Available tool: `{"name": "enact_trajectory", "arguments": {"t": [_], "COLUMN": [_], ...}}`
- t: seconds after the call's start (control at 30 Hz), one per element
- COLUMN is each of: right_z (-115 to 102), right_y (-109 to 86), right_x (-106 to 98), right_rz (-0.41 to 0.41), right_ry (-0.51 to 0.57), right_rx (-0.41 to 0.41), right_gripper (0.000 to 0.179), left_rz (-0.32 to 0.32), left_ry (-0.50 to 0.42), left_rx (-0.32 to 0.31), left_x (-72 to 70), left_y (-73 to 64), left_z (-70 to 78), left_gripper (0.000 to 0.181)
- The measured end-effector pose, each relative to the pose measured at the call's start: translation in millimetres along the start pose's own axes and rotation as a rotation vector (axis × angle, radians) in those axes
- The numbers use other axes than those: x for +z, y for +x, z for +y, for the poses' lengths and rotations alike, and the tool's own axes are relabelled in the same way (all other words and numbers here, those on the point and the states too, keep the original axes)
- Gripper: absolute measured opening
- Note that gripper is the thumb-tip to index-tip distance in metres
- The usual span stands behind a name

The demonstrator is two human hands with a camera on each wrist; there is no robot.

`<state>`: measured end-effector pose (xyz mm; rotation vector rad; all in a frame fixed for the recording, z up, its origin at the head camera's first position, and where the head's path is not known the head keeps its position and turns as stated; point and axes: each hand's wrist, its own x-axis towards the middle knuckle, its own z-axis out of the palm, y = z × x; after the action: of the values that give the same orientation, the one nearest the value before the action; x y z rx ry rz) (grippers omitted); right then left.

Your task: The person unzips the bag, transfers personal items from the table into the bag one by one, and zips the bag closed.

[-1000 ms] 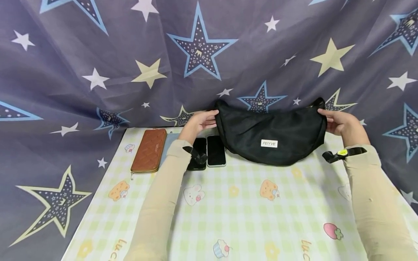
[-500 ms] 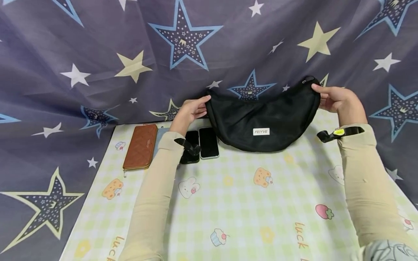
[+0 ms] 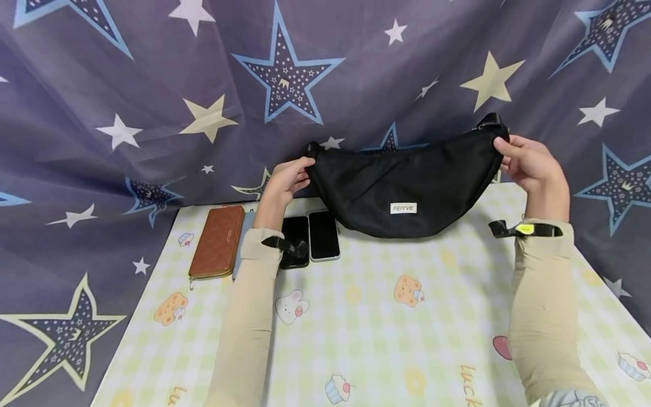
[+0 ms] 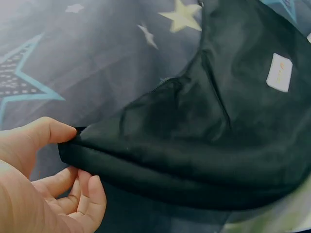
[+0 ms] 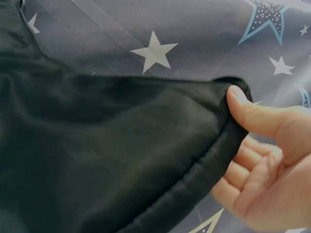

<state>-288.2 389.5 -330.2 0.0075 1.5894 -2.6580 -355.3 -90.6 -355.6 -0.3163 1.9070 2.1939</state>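
Note:
A black crescent-shaped bag (image 3: 407, 186) with a white FEIYVE label (image 3: 403, 208) is stretched between my two hands near the back of the table. My left hand (image 3: 286, 180) pinches its left end between thumb and fingers, as the left wrist view also shows on the bag (image 4: 194, 141). At the opposite end, my right hand (image 3: 534, 167) pinches the upper corner, thumb in front and fingers behind. The right end sits higher than the left. In the right wrist view, the bag's seamed edge (image 5: 184, 182) runs down from the thumb.
Left of the bag lie a phone with a light rim (image 3: 324, 236) and a dark phone (image 3: 295, 242), partly behind the left wrist. Farther left are a blue flat item (image 3: 246, 232) and a brown zip wallet (image 3: 217, 241). A star-patterned curtain (image 3: 168, 73) hangs behind the checked tablecloth (image 3: 366, 322).
Both hands have lifted and spread the bag, the right end rising more. Its left end has shifted leftward. The camera view has shifted somewhat too; the phones and wallet stay in place.

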Motion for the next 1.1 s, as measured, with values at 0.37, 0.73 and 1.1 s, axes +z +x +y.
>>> {"name": "enact_trajectory", "arguments": {"t": [0.37,0.73,1.1], "right_z": [58,63,51], "right_y": [-13.8,-9.6,-12.6], "right_x": [-4,2,13], "right_rz": [-0.082,-0.043,0.365], "right_ry": [0.196,0.280,-0.037], "right_rx": [-0.329,-0.435,-0.391], "right_gripper": [0.018,0.017,0.004], "left_rz": [0.007,0.089,0.012], "left_ry": [-0.130,-0.221,-0.213], "left_rx": [0.076,0.199,0.385], "left_x": [-7.8,4.4,12.5], "left_y": [-8.0,-4.0,10.7], "left_z": [-40.3,-45.7,-48.4], "left_gripper": [0.015,0.016,0.019]}}
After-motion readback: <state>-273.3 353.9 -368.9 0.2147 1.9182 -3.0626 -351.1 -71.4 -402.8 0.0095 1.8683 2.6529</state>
